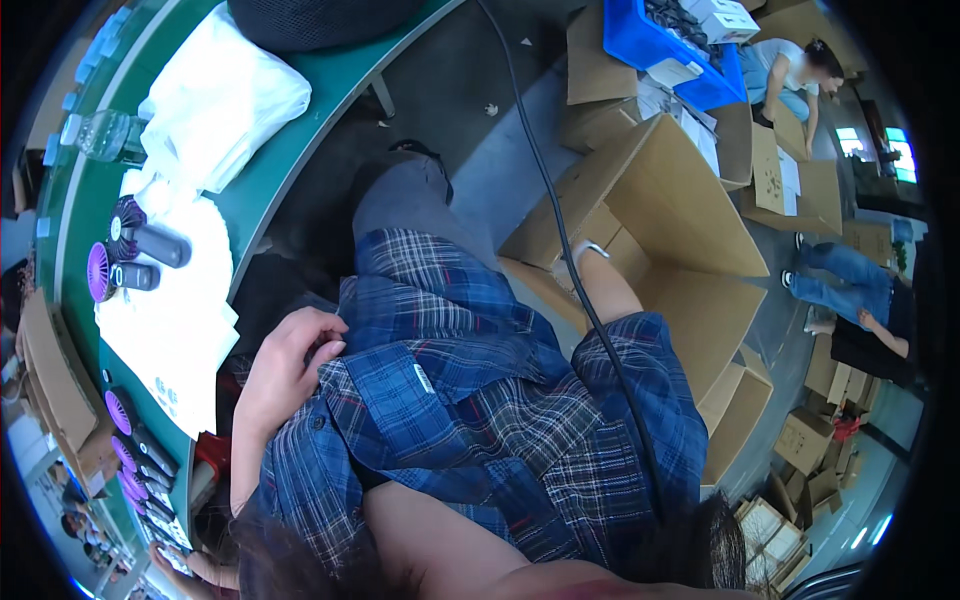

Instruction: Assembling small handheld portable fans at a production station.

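My left hand [295, 350] hovers at the front of my blue plaid shirt [450, 400], beside the table edge. Its fingers are loosely curled in and nothing shows in them. To the right, my right forearm [610, 290] reaches into a large open cardboard box [690, 200]. A white band [592, 248] circles that wrist; the hand beyond it is mostly hidden by the box and a black cable [540, 150]. Closest to my left hand on the green table [300, 150] are white sheets [170, 330] bearing two small handheld fans [148, 245] [135, 277], dark with purple parts.
More handheld fans [135, 450] line the table's near left edge. A white plastic bag [220, 100], a clear bottle [105, 135] and a black mesh item [320, 20] sit farther along. Right: a blue crate [680, 60], several cartons [805, 440] and two other people [790, 75] [860, 290].
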{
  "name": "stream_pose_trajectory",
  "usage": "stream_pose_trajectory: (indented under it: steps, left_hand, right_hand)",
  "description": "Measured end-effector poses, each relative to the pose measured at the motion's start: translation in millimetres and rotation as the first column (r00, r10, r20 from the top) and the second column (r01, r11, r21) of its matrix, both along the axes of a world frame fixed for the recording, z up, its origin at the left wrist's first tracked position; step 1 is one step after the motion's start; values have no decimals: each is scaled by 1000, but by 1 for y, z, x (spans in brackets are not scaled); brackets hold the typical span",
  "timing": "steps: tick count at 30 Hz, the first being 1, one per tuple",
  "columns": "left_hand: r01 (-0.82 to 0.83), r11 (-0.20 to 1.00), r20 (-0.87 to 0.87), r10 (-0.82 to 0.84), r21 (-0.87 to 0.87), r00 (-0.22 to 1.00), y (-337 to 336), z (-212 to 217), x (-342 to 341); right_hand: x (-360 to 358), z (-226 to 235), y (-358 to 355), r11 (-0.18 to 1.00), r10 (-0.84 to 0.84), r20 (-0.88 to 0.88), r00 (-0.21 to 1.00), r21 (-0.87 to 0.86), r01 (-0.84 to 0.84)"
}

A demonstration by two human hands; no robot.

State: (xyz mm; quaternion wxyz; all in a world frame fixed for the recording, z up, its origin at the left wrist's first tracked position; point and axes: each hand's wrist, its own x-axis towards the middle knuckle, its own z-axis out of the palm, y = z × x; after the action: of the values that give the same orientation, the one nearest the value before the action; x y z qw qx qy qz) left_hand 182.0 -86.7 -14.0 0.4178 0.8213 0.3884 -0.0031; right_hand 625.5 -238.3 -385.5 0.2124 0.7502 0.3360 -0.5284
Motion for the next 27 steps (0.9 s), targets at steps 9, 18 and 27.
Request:
stream_pose_trajectory:
  steps: [9,18,27]
  left_hand:
    - [-106,994,-60,104,-38,993,5,-13,-6]
    - [2,992,-15,-3,-126,1000,31,-22,3]
    - [-144,954,-91,124,-262,988,36,-34,-9]
  right_hand:
    - [-105,72,151,789,436,243,866,359,-498]
    - [-134,17,226,751,-139,30,990,655,85]
    - [-115,-15,176,937,7,-111,994,348,32]
